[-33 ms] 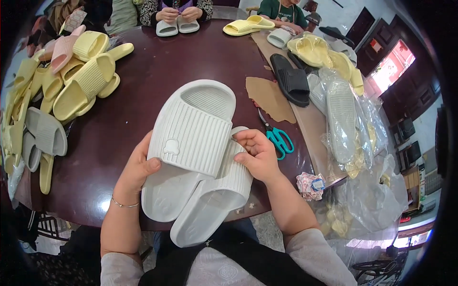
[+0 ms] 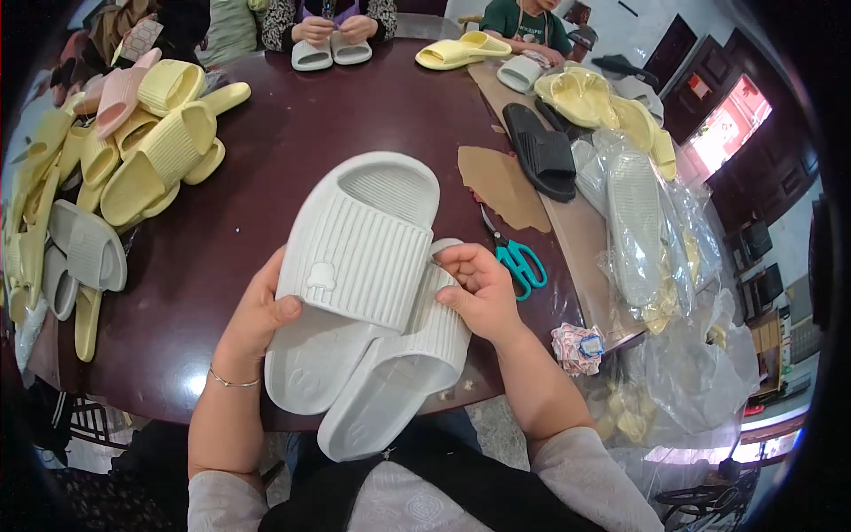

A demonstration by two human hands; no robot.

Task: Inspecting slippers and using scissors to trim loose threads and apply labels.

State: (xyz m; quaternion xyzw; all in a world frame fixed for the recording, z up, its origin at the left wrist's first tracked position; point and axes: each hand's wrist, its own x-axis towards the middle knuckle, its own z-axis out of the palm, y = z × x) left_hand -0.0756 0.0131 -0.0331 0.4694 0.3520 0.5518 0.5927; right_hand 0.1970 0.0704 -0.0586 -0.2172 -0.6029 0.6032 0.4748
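Observation:
Near the table's front edge I hold a pair of pale grey-white slide slippers, one partly over the other. My left hand (image 2: 266, 310) is closed on the side of the upper slipper (image 2: 377, 266), thumb on its ribbed strap, which bears a small raised figure. My right hand (image 2: 479, 293) grips the strap of the lower slipper (image 2: 381, 399), thumb on top and fingers curled at its edge. The lower slipper lies aslant under the upper one's right side. Teal-handled scissors (image 2: 519, 264) rest just beyond my right hand.
Yellow slippers (image 2: 168, 160) lie heaped at the left with a grey one (image 2: 89, 244). On the right are a black slipper (image 2: 542, 155), a bagged slipper (image 2: 634, 226), cardboard (image 2: 501, 186) and a bundle of small labels (image 2: 578, 348). Across the dark table (image 2: 292, 115), two people sit, one handling grey slippers (image 2: 312, 57).

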